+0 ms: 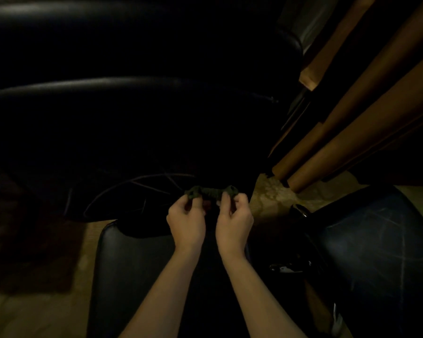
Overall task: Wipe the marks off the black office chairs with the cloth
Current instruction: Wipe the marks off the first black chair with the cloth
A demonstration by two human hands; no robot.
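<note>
Above a black chair, the left hand and the right hand each pinched one end of a bunched dark green cloth, stretched between them.

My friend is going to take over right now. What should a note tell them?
Left hand and right hand each pinch one end of the dark green cloth, bunched and stretched between them.
They hold it above the black chair in front; another chair stands to the right.
Scuff marks show on the right chair.
No wiping is happening at this moment.
Left to do: wipe the marks off the chairs.
</note>
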